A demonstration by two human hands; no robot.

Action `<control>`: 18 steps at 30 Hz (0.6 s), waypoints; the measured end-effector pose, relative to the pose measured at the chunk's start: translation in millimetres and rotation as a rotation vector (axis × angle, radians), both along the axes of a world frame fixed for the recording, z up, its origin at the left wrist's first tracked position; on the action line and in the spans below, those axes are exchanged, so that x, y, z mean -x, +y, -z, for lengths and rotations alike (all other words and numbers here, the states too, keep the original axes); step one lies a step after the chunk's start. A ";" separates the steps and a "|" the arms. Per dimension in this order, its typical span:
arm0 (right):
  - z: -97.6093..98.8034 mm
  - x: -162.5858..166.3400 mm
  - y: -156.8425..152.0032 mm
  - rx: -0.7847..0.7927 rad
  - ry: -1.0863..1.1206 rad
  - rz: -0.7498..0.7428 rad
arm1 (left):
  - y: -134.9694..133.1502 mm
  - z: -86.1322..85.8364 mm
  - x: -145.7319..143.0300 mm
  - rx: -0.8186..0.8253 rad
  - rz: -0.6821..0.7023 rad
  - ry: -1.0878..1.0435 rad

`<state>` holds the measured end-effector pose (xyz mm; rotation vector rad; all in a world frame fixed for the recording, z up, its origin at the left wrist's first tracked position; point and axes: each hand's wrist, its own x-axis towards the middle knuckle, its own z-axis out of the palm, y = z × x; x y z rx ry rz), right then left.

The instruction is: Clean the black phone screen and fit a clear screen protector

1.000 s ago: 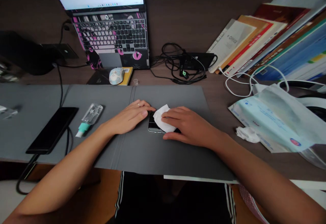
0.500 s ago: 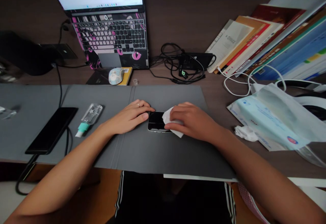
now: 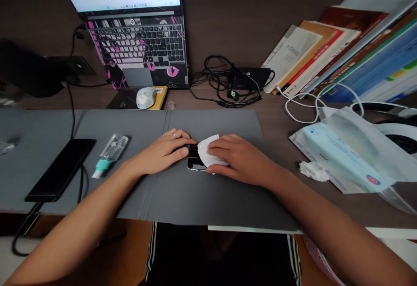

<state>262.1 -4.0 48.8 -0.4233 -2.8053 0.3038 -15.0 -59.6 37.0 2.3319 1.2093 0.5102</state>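
Note:
A smartphone [image 3: 195, 159] with a dark screen lies flat on the grey desk mat [image 3: 208, 201]. At its left end, my left hand [image 3: 165, 150] has thumb and forefinger against the edge, steadying it. My right hand [image 3: 240, 158] presses a white tissue [image 3: 205, 147] onto the screen, its fingers closed over the tissue. Tissue and hand cover the right part of the phone. Left of my left hand lies a clear spray bottle [image 3: 112, 149] with a mint-green neck.
A larger dark phone-like device [image 3: 61, 169] with a cable lies at left. Behind are a laptop [image 3: 140, 45], a mouse [image 3: 146, 97], and tangled cables with an adapter [image 3: 247, 79]. At right stand books [image 3: 325, 60], a tissue pack [image 3: 352, 147] and a crumpled tissue [image 3: 314, 170].
My right hand has slid the tissue slightly left across the screen, and more of the tissue now shows. My left hand keeps its place at the phone's end.

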 end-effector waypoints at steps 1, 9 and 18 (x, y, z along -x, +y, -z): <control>0.1 0.1 -0.2 0.002 0.002 -0.007 | -0.2 -0.3 -0.2 0.004 -0.004 0.002; 0.6 2.8 -2.8 0.009 -0.012 0.001 | 0.2 -0.5 -0.7 -0.001 0.003 -0.004; -2.8 3.5 -5.8 0.024 -0.034 -0.012 | 1.2 1.2 -0.9 -0.005 -0.003 0.003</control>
